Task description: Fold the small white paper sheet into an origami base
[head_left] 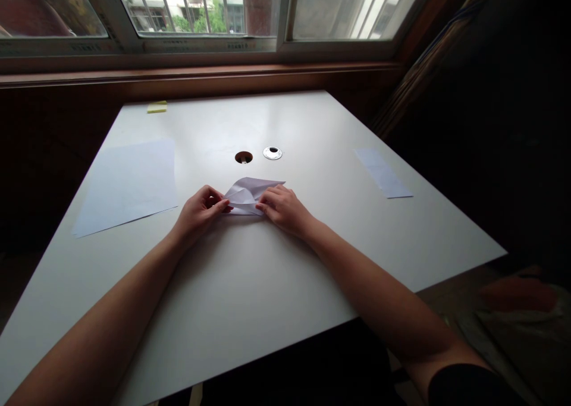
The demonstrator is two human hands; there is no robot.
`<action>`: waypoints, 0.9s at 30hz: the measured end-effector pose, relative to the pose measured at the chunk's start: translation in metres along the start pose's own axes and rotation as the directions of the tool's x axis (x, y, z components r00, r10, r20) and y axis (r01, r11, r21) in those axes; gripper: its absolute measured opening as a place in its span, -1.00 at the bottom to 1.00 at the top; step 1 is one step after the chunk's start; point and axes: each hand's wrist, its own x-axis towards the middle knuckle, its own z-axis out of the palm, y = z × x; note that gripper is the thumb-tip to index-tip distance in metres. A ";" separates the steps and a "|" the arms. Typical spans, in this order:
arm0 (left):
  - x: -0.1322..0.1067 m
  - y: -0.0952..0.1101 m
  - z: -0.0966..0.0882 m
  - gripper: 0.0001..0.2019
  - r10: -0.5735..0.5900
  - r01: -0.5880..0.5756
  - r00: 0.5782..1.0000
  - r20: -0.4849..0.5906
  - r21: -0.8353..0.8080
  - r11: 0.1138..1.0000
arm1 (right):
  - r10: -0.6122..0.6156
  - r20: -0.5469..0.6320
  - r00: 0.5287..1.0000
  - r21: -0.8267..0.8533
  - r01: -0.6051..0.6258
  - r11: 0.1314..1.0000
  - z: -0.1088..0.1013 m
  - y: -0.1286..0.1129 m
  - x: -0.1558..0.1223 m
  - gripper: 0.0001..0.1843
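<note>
Lying pinched between left grip (198, 212) and right grip (282, 208): folded paper (250, 190).

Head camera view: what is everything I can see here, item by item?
table: one, white, fills the middle of the view
window: one, pale frame, along the wall behind the table
sticky-note pad: one, yellow, far left corner of the table
loose paper: one sheet or a thin stack, white, flat on the table's left side
paper strip: one, white, flat on the table's right side
hole: one, dark, in the tabletop beyond the hands
round cap: one, silver-white, just right of the hole
folded paper: one, white, between the hands
left hand: one, bare, pinching the folded paper's left corner
right hand: one, bare, fingers on its right edge
</note>
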 end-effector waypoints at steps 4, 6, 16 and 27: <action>-0.001 0.002 0.001 -0.66 -0.011 0.013 0.999 -0.051 0.032 0.999 | 0.009 -0.015 1.000 0.021 -0.009 1.000 0.000 0.002 0.000 -0.86; -0.002 0.004 0.002 -0.68 0.001 0.003 0.997 -0.074 0.057 0.998 | 0.015 -0.020 1.000 0.035 -0.014 0.999 0.000 0.003 0.000 -0.87; 0.001 -0.001 0.003 -0.70 0.023 -0.020 0.991 -0.131 0.027 0.999 | 0.021 -0.033 0.999 0.063 -0.019 0.998 0.003 0.005 0.001 -0.90; -0.003 -0.002 0.006 -0.84 0.452 -0.420 0.889 0.071 0.521 0.743 | 0.089 -0.061 0.994 0.198 -0.075 0.977 -0.001 0.007 0.001 -0.86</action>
